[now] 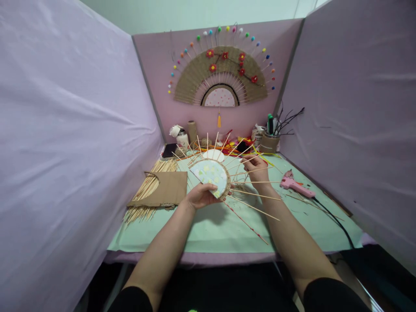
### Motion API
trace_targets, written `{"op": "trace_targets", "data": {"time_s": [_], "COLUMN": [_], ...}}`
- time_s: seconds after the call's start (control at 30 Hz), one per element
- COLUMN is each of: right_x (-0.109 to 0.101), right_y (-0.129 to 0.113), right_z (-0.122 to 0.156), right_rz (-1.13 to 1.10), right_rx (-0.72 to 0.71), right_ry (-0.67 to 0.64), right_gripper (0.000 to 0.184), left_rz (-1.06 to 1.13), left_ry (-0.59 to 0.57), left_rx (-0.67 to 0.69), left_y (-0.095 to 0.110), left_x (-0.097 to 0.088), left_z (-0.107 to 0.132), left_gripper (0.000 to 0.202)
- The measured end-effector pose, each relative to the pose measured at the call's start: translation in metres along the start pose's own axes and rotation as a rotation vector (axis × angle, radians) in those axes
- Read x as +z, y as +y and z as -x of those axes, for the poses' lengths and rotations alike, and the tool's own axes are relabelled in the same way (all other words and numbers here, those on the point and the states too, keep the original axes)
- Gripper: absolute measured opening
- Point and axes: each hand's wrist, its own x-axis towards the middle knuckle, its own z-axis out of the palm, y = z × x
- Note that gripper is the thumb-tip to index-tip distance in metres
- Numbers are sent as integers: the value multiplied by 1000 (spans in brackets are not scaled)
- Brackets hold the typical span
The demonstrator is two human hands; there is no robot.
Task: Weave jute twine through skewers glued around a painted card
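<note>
My left hand (204,196) is closed on the lower edge of a half-round fan base (210,172), thumb on its pale blue flowered face. Twine (228,182) lines the curved rim, and several thin wooden sticks (253,193) fan out from it. One stick (248,225), tinged red, points toward the front right. My right hand (256,168) is pinched among the sticks on the right side; what its fingertips hold is too small to make out. Loose loops of twine (241,178) lie between the base and my right wrist.
Cut cardboard (173,186) lies over a pile of sticks (138,212) on the left. A pink glue gun (297,185) with a black cord rests at right. Behind are a jar of twigs (269,142) and coloured pipe cleaners (256,151). A finished fan (191,82) hangs on the back panel.
</note>
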Motion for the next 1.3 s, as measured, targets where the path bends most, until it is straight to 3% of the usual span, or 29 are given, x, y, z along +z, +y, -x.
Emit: {"op": "trace_targets", "data": {"time_s": [0.37, 0.73, 0.97, 1.13, 1.3], "right_x": [-5, -20, -25, -28, -27], "right_y": [3, -12, -30, -27, -12], "right_z": [-5, -8, -2, -6, -11], "right_rz": [-22, -267, -329, -370, -319], "right_rx": [15, 324, 233, 183, 374], "right_ry": [-18, -185, -277, -219, -204], "right_gripper": [25, 28, 29, 24, 29], "left_rz": [12, 60, 140, 129, 82], "left_ry": [13, 212, 274, 311, 156], "left_rx": [31, 152, 190, 129, 62], "left_y": [5, 25, 28, 26, 21], "left_x": [-5, -11, -12, -12, -13], "left_z": [1, 9, 6, 5, 7], "left_gripper": [47, 38, 35, 44, 50]}}
